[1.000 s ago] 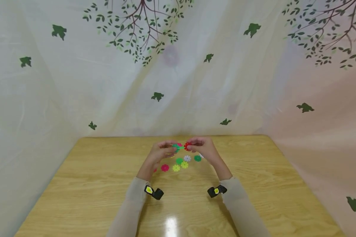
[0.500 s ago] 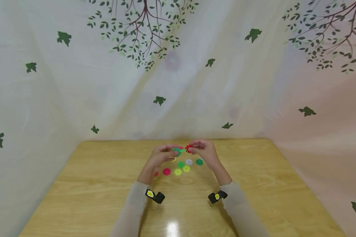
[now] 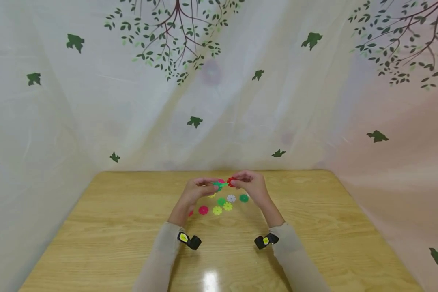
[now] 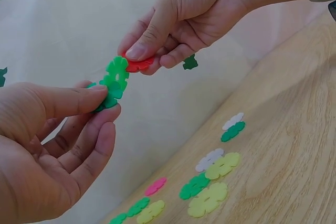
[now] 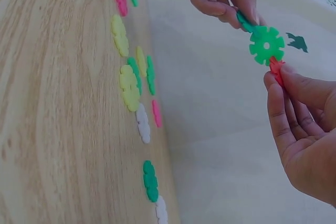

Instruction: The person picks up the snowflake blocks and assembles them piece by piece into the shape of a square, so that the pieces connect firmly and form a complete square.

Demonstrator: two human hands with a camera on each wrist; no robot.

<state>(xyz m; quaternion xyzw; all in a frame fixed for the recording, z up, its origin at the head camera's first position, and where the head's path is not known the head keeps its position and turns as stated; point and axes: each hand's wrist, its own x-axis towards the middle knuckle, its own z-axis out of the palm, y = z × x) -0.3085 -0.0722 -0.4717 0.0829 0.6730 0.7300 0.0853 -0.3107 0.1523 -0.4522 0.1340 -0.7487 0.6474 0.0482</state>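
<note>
My left hand (image 4: 58, 145) pinches a dark green notched disc (image 5: 244, 22) between thumb and fingers, mostly hidden by them in the left wrist view. A bright green notched disc (image 5: 266, 45) is joined to it at an angle. From the other side, my right hand (image 5: 307, 124) pinches a red notched disc (image 4: 139, 65) with thumb and forefinger. The red disc's edge meets the rim of the bright green one, roughly crosswise to it. In the head view both hands are raised over the far part of the table, the pieces between them.
Loose flower-shaped discs lie on the wooden table (image 3: 219, 247) below the hands: a pink one (image 3: 203, 210), yellow ones (image 3: 217, 210), green ones (image 3: 244, 198) and white ones (image 3: 231, 198). A patterned cloth (image 3: 226, 101) hangs behind the table.
The head view has shifted slightly. Both hands keep their holds on the green and red discs, almost still.
</note>
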